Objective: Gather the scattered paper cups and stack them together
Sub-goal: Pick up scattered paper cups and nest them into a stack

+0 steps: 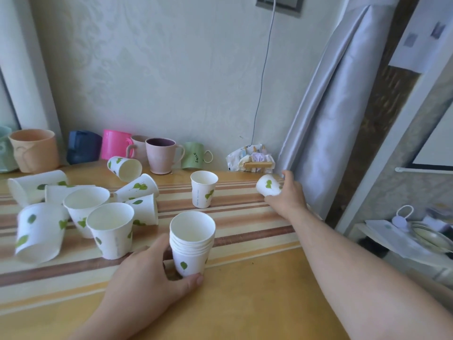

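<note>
2 hands (147, 273) (288, 195) on smooth tapered paper cups (192, 244)

Ten loose paper cups (204, 190) lie or stand across the table (245, 303). One nested stack (191, 244) stands near its front edge. Seven coloured mugs (160, 155) line its back edge.

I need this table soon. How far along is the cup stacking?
Started, far from finished. Done: a stack of several nested cups stands near the table's front, held by the left hand. In hand: the right hand grips a cup at the far right. Left: one upright cup mid-table and the scattered cluster on the left, some tipped over.
</note>
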